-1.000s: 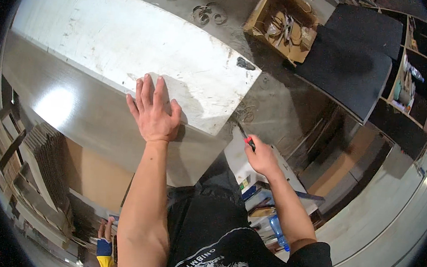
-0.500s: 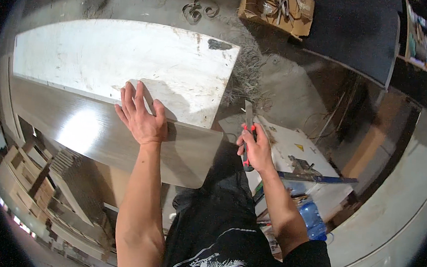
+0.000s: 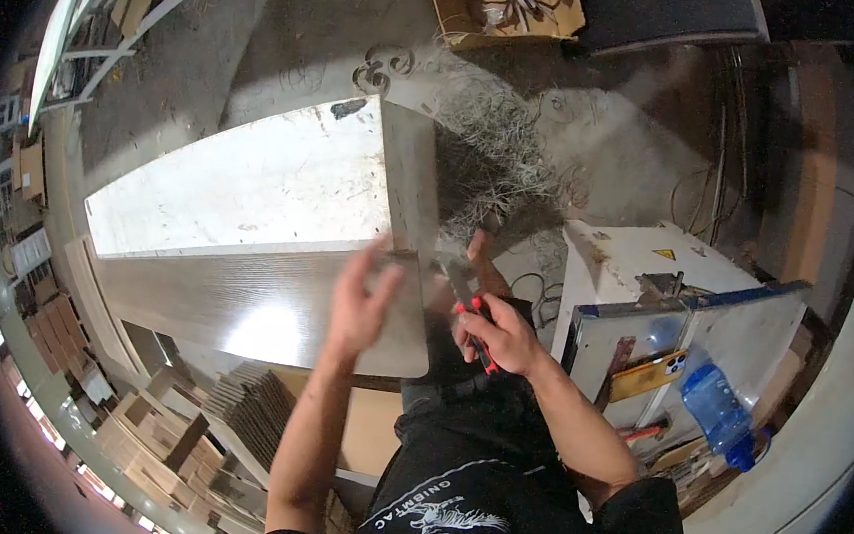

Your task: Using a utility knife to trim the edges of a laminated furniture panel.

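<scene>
A flat-bladed hand tool (image 3: 477,326) with a red-and-black handle is gripped in my right hand (image 3: 507,336), its metal blade pointing up and left. My left hand (image 3: 364,297), smeared by motion, has its fingers apart and nothing in it. It is over the right part of a grey-brown wood-grain panel (image 3: 184,293), near the tool; whether it touches the panel I cannot tell. Beyond that panel lies a white, scuffed surface (image 3: 253,188) with a dark patch at its far right corner.
Curly shavings (image 3: 492,137) cover the floor beyond the panel, below a cardboard box (image 3: 510,43) of scraps. At right stands a white cabinet (image 3: 608,256) with a yellow-cased phone (image 3: 639,379) and a blue bottle (image 3: 722,411). Stacked boards (image 3: 246,403) stand at lower left.
My left hand has lifted off the panel and moved right, toward the tool. My right hand has tilted the blade leftward. The view has shifted, showing more of the cabinet.
</scene>
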### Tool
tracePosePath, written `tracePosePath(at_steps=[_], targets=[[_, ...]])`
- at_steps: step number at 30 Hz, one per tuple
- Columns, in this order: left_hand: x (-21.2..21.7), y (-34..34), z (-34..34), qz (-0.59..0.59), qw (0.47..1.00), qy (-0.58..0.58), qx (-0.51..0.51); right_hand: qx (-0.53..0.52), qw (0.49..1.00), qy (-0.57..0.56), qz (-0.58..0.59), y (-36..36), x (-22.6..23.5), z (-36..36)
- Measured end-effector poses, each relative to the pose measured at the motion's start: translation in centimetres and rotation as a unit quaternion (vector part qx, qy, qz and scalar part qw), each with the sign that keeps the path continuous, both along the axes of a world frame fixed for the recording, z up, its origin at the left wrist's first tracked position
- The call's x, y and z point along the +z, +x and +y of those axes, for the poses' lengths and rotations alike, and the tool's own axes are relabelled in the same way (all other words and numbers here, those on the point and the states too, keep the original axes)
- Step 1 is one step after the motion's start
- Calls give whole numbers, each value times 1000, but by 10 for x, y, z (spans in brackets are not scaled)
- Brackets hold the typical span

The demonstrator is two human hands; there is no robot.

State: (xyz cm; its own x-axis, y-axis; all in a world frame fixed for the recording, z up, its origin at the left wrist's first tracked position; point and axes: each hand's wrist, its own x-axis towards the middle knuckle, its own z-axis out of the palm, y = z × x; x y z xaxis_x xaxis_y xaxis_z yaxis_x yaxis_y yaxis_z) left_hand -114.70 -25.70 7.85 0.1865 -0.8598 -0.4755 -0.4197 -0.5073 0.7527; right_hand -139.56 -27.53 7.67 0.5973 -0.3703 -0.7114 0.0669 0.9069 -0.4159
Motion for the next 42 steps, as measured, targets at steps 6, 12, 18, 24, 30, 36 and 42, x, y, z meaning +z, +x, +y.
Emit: tracePosePath(at_steps=[6, 12, 18, 24, 30, 36, 42], targets=[[21, -68, -2, 264, 954, 139, 44, -3, 999, -44, 9, -17, 16, 23], [26, -66, -9, 63, 969, 7, -240, -63, 996, -66, 7, -27, 34, 49], [32, -45, -41, 44, 987, 40, -146, -226, 960, -97, 131, -35, 38, 91], [8, -16, -65, -130, 952, -188, -205, -240, 949, -114, 169, -36, 22, 163], [-43, 38, -2, -308, 928, -180, -108, -204, 941, -137, 233, 10, -2, 200], [-60, 48, 20, -391, 900, -166, -98, -45, 864, -320, 385, 28, -41, 156], [-65, 48, 19, -404, 890, -186, -103, 95, 638, -690, 327, 27, -101, 89]])
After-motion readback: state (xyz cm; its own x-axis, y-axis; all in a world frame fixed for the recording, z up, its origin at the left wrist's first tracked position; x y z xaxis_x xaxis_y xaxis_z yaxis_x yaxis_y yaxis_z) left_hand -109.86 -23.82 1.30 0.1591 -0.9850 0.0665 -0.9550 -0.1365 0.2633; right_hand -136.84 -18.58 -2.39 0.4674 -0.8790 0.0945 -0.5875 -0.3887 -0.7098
